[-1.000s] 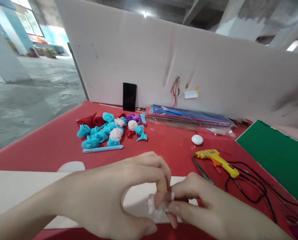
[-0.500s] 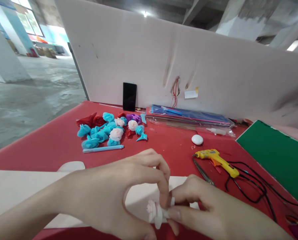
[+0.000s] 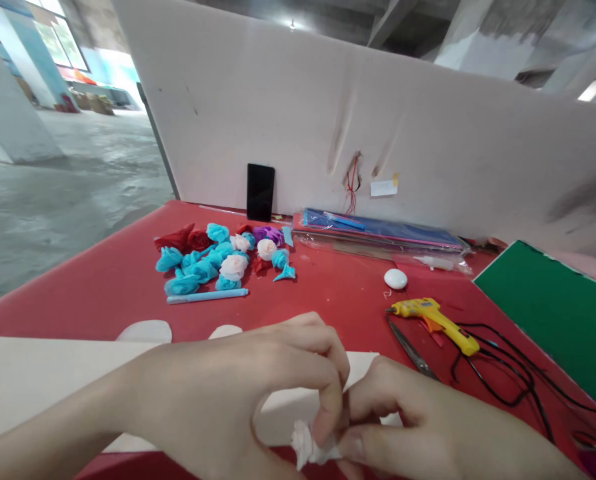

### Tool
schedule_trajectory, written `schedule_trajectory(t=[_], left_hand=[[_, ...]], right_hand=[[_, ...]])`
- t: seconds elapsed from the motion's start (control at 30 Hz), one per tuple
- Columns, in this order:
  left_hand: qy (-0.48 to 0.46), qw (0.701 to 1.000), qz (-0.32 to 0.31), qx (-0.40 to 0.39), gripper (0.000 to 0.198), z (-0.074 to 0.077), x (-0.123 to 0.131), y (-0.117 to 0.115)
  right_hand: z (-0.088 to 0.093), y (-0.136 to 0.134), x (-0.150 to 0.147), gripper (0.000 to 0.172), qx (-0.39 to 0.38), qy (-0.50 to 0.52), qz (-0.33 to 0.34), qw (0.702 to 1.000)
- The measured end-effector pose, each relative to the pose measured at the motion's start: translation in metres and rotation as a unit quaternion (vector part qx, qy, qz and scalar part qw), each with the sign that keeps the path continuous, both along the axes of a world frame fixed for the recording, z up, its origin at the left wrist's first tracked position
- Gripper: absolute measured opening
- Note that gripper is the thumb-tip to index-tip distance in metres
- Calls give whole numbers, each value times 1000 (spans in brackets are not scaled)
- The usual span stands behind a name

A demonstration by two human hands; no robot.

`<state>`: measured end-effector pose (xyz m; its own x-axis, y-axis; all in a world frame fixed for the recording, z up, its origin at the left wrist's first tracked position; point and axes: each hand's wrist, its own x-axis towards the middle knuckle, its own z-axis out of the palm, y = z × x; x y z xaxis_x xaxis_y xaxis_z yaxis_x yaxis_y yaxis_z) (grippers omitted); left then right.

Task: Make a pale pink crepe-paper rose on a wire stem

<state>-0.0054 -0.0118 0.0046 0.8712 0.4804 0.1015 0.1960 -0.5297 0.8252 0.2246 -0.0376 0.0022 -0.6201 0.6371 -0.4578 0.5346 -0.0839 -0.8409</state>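
Observation:
Both of my hands meet low in the middle of the view over a pale sheet of paper on the red table. My left hand is curled, its fingertips pinching a small white crepe-paper flower. My right hand is closed on the same flower from the right, thumb pressed along its base. Most of the flower is hidden by my fingers.
A pile of finished blue, white, red and purple paper flowers and a blue paper stick lie at the back left. A yellow glue gun with black cord, scissors, a white lump, packed coloured sheets, a green board and a phone stand around.
My hands have sunk slightly lower in the view and closed tighter around the white flower, hiding more of it. A second pale paper cut-out shows beyond my left hand.

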Motion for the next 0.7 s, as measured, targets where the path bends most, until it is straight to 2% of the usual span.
schedule_trajectory(t=[0.2,0.37,0.5,0.6,0.7], left_hand=[[4,1000,-20,9,43,0,-1,2],[0,1000,2,25,42,-1,-1,1],[-8,1000,3,16,39,-1,2,1],[-16,1000,13,5,38,0,2,1],[-25,999,22,0,38,0,0,-1]], right_hand=[[2,1,-2,23,-2,10,5,1000],[2,2,-4,24,-51,74,10,996],[0,5,-6,26,-149,139,-5,979],[-4,7,-7,28,-229,150,-18,962],[-10,9,-8,28,-259,160,-15,952]])
